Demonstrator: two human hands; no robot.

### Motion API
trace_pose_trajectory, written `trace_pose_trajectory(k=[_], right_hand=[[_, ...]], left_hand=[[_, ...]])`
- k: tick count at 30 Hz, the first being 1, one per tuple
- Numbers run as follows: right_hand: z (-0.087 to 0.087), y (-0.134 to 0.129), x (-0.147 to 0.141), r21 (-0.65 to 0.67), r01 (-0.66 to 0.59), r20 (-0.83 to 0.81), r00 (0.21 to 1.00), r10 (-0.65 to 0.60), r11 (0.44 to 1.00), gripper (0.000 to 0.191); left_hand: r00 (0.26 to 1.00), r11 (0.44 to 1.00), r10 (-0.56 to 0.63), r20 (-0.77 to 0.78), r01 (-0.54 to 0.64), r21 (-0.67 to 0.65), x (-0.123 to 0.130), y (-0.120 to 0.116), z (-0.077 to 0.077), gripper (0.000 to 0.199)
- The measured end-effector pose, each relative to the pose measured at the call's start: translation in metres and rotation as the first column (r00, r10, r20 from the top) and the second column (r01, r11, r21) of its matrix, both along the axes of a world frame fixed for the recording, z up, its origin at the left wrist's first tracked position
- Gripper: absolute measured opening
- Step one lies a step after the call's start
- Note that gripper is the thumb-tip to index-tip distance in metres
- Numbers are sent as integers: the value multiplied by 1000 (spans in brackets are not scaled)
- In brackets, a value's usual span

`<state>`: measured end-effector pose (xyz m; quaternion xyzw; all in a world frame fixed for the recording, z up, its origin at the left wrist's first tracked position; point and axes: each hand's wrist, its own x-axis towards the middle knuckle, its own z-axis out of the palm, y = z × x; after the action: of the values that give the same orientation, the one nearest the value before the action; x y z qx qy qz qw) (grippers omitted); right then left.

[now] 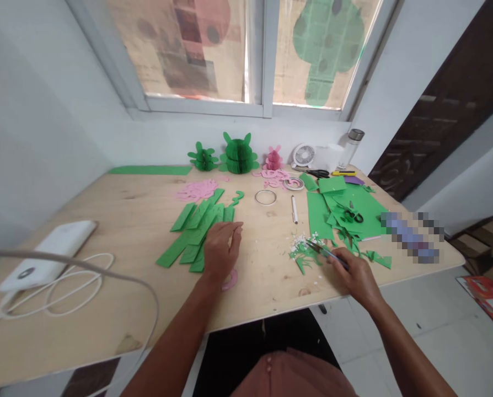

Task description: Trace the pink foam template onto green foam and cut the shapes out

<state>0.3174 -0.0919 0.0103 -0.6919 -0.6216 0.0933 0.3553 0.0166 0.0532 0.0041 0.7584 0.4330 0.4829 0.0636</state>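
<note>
Pointed tool: the slim pointed tool shows two narrow dark metallic tips, with a greyish-blue shaft running back into the fist; whether it is scissors or tweezers, I cannot tell. It slants over the near right part of the table, tips at the scraps.
Right hand: the right hand is closed around the rear of the tool, well apart from the other hand.
Left hand: the left hand lies at the right end of the green strips, fingers stretched to the right; whether it grips anything, I cannot tell.
Green strips: the green strips are flat, matte, straight-edged and bright, overlapping in a loose slanted fan; faint outlines mark some of them.
Scraps: the scraps are tiny white bits mixed with thin green slivers, heaped loosely beneath the tips.
Pink piece: a curved pink piece shows partly from behind the left wrist.
Green squiggle: a small wavy green cutout lies just beyond the strips.
Pink pile: flat pink cutouts overlap to the left of the squiggle.
Green sheets: larger green sheets lie beyond the right hand, smaller offcuts strewn over them.
White pen: a white pen lies between squiggle and sheets.
</note>
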Motion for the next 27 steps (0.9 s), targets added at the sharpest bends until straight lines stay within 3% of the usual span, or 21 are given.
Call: trace_pose_trajectory(k=[2, 5, 9, 11, 14, 15, 17, 19, 22, 26, 27], right_hand=[[5, 0, -9, -39, 11, -208, 978, -19, 999, 32], [8, 2, -27, -22, 8, -499, 867, -18, 1000, 39], [12, 1, -58, 10, -9, -693, 720, 14, 1000, 35], [14, -1, -73, 37, -14, -738, 674, 37, 999, 33], [18, -3, -92, 41, -40, -788, 613, 57, 998, 31], [19, -3, -97, 47, -44, -793, 606, 64, 998, 32], [21, -4, -105, 55, -53, -794, 603, 76, 997, 32], [22, -5, -110, 57, -70, -781, 618, 88, 996, 32], [22, -7, -113, 55, -95, -750, 653, 104, 994, 31], [21, -14, -114, 43, -94, -718, 689, 97, 995, 31], [21, -16, -114, 38, -86, -719, 689, 87, 996, 31]], left_hand=[[1000, 1000, -10, 18, 10, -13, 0, 0, 1, 27], [995, 998, -15, 95, 21, -62, 0, -2, 9, 26], [953, 958, -51, 298, 132, -257, 5, -14, 32, 22], [901, 852, -124, 417, 312, -421, 12, -27, 43, 22], [774, 585, -153, 614, 571, -575, 28, -51, 52, 34], [738, 499, -141, 660, 629, -597, 34, -58, 53, 35], [662, 408, -90, 744, 706, -579, 45, -72, 53, 34], [624, 402, -49, 780, 727, -557, 54, -81, 53, 23], [607, 476, 22, 794, 692, -543, 62, -87, 52, 23], [548, 482, 84, 832, 708, -515, 58, -78, 53, 23], [521, 515, 121, 845, 695, -502, 54, -74, 54, 22]])
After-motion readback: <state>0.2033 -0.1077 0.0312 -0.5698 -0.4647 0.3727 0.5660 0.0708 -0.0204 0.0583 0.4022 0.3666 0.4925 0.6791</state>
